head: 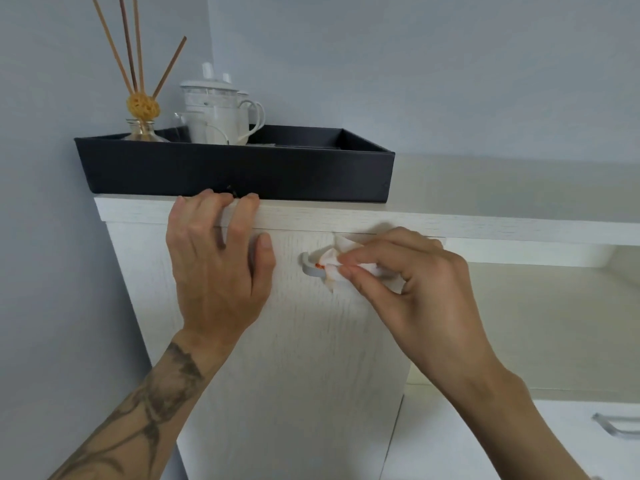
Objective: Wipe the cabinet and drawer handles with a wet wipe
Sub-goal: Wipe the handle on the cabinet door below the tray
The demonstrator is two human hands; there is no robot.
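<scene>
- The right hand (415, 282) pinches a crumpled white wet wipe (334, 268) between thumb and fingertips, pressing it onto the curved grey metal handle (309, 268) of the pale wood-grain cabinet door (311, 358).
- The left hand (214, 268) hooks bent fingers over the cabinet's white top board (346, 214), with its thumb flat on the door.
- An orange-red smear (318, 265) shows where wipe meets handle. Dragging it sideways could spread it onto the pale door.
- A hard tug might swing the door open, and the wipe's small wad could slip off the handle.
- Above the left fingers sits a black rectangular tray (235, 171) holding a glass reed diffuser (142, 109) and white ceramic cups (214, 109). Jolting the cabinet could topple them.
- Lower right, a silver drawer handle (613, 427) appears unwiped, and nothing blocks it.
</scene>
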